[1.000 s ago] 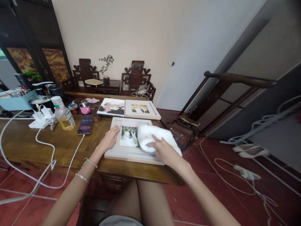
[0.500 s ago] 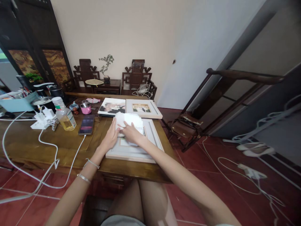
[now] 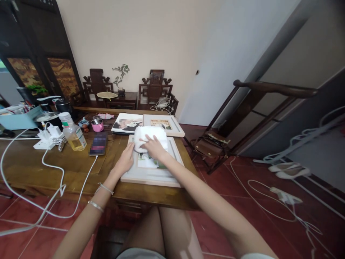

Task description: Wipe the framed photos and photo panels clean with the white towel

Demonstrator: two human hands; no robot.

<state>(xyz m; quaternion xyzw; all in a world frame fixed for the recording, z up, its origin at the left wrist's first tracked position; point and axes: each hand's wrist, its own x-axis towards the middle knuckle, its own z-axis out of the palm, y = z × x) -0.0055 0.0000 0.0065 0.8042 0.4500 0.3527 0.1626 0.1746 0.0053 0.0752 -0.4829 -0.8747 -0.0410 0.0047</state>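
Note:
A picture frame point(image 3: 151, 178) with a pale border and a photo inside lies flat near the table's front edge. Across its upper part is a folded white cloth point(image 3: 161, 133), which covers the top of the photo. My right hand point(image 3: 154, 146) presses on this cloth and grips it, fingers partly spread over the top. At the frame's left side, my left hand point(image 3: 126, 158) holds the edge, its fingers close together and pointing away from me. The underside of the cloth and my left fingertips are hidden.
Behind lie a second frame point(image 3: 176, 126) and a photo board point(image 3: 121, 120). To the left are a phone point(image 3: 98, 144) on a cable, a bottle point(image 3: 74, 135), a pink cup point(image 3: 97, 125) and a power strip point(image 3: 44, 144). A wooden chair point(image 3: 242, 108) stands at the right.
My right hand has moved slightly right and the cloth has shifted with it, uncovering more of the photo. My left hand has drawn back from the cloth to the frame's left edge.

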